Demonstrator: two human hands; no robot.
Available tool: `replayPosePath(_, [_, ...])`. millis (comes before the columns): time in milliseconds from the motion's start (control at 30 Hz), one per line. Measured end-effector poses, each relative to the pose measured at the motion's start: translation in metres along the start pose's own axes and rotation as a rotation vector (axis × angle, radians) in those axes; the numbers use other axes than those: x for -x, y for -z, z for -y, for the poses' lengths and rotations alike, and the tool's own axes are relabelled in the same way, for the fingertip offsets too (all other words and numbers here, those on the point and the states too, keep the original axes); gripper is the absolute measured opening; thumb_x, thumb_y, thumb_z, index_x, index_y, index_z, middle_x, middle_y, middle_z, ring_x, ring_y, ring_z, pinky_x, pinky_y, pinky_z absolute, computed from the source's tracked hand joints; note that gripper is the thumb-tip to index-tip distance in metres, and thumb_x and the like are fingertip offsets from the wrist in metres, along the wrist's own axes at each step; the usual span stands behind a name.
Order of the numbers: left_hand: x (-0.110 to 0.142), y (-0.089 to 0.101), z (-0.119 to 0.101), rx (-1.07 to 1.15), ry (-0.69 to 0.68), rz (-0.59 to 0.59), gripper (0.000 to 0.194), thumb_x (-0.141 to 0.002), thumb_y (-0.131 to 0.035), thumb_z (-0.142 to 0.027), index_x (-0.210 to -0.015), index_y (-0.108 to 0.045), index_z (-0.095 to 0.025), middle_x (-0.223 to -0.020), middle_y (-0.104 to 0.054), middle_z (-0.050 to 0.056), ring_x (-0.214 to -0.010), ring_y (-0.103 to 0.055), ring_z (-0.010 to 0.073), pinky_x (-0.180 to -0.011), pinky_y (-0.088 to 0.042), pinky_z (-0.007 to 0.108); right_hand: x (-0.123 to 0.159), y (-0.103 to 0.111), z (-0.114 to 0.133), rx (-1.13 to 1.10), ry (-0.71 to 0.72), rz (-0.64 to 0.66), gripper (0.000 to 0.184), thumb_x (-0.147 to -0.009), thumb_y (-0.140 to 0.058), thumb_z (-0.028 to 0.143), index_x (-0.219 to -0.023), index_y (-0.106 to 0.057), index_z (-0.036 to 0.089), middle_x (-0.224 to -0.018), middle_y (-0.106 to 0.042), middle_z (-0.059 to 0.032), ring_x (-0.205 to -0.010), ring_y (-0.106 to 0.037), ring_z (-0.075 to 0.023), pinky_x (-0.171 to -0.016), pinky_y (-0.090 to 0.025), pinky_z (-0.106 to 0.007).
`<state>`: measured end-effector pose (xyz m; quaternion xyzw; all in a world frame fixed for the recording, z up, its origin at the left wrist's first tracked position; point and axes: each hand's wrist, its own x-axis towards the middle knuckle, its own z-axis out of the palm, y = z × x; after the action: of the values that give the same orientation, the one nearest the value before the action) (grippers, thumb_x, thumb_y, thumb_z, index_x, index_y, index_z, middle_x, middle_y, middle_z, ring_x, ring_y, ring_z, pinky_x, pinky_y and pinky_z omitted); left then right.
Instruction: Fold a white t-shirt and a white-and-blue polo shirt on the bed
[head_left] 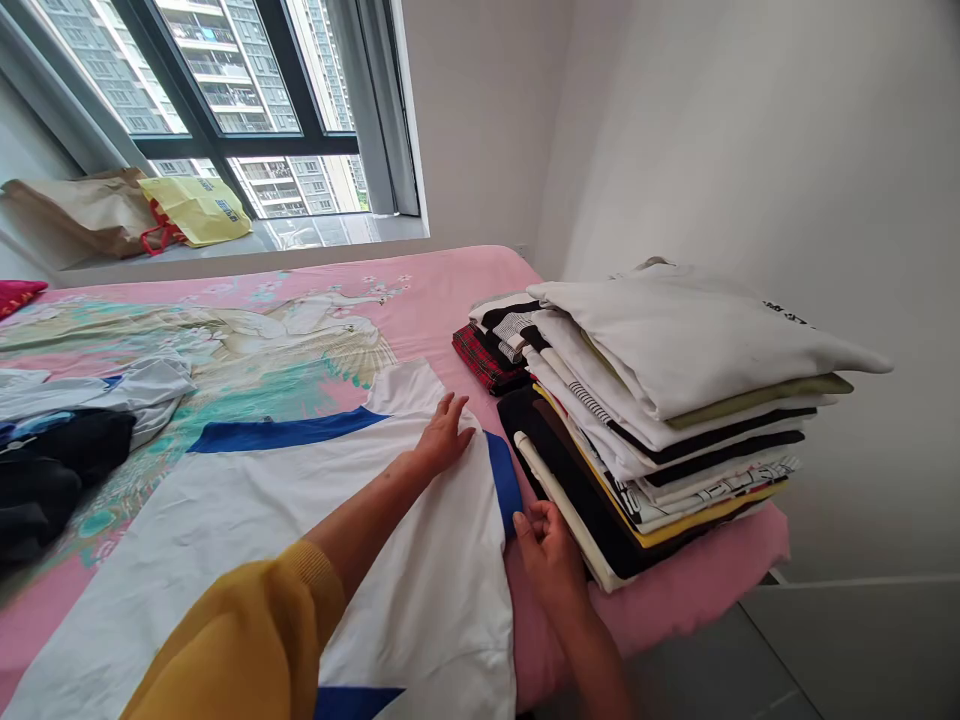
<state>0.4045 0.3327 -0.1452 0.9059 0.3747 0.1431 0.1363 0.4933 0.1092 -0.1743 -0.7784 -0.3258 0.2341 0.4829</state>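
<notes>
A white shirt with blue trim lies spread over the bed, running from the lower left up to a white part near the middle. My left hand rests on its upper right area, palm down and fingers stretched out. At the right edge of the shirt, my right hand has its fingers curled and pinches the blue sleeve band. Just beyond the right hand stands a tall stack of folded clothes, with a white garment on top.
The bed has a pink patterned sheet. Loose white and dark clothes lie at the left. A yellow bag and a brown paper bag sit on the windowsill. A wall rises behind the stack.
</notes>
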Motion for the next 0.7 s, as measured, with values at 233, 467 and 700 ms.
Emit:
replayPosePath(233, [0.149,0.009,-0.025,0.001,-0.059,-0.159,0.031,-0.088,-0.040,-0.024,-0.114,-0.056,-0.022,-0.138,-0.045,0.010,-0.134,-0.030,0.0249,-0.109,-0.025,0.050,0.014,0.015,0.014,0.195,-0.081,0.235,0.060,-0.085,-0.028,0.064,-0.053,-0.054,0.020,-0.053,-0.060,-0.0038,-0.052,-0.054,-0.0158,-0.055,-0.038,-0.026])
replayPosePath(467, [0.245,-0.001,-0.035,-0.123,0.112,-0.042,0.052,-0.082,-0.050,-0.040,-0.132,-0.046,-0.027,-0.147,-0.033,0.008,-0.137,-0.024,0.0309,-0.108,-0.017,0.059,-0.010,-0.003,0.015,0.057,-0.253,0.225,0.031,-0.078,-0.050,0.045,-0.066,-0.057,0.017,-0.046,-0.055,-0.0030,-0.041,-0.055,-0.0174,-0.040,-0.039,-0.025])
replayPosePath(700, [0.323,0.037,0.023,-0.228,0.470,0.009,0.052,-0.084,-0.044,-0.046,-0.134,-0.044,-0.031,-0.148,-0.032,0.004,-0.138,-0.022,0.0278,-0.109,-0.009,0.058,0.004,-0.002,0.006,-0.007,-0.233,0.193,0.029,-0.078,-0.052,0.037,-0.095,-0.054,0.014,-0.052,-0.057,0.0004,-0.040,-0.058,-0.0177,-0.032,-0.040,-0.023])
